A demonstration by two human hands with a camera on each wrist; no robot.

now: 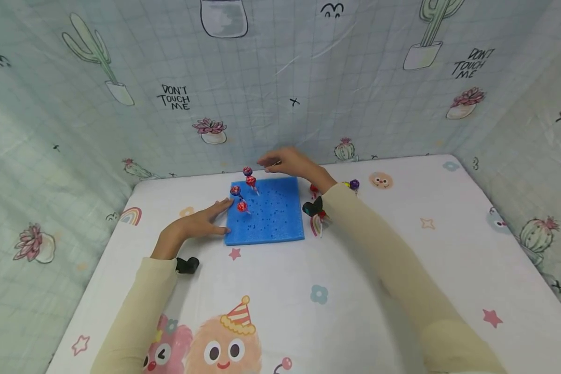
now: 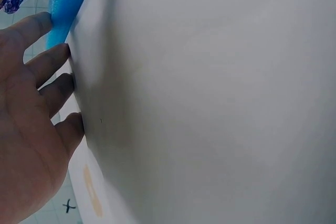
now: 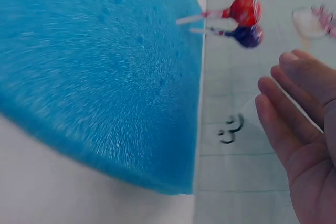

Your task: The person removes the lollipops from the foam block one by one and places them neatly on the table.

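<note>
A blue foam board (image 1: 278,210) with small holes lies on the table. Several wrapped lollipops stand in its left part, among them a red lollipop (image 3: 245,10) and a dark blue one (image 3: 248,35) at the far side, sticks down in the foam. Thumb and fingers spread, my left hand (image 1: 198,221) touches the board's left edge. Over the far edge hovers my right hand (image 1: 287,161), just right of the far lollipops; its fingers are loosely extended and nothing shows between them in the right wrist view.
Right of the board, partly hidden by my right forearm, lie more lollipops, including a red lollipop (image 1: 314,189) and a purple lollipop (image 1: 354,184). A patterned cloth wall (image 1: 262,78) rises close behind the board. Both wrists carry a dark camera (image 1: 187,265).
</note>
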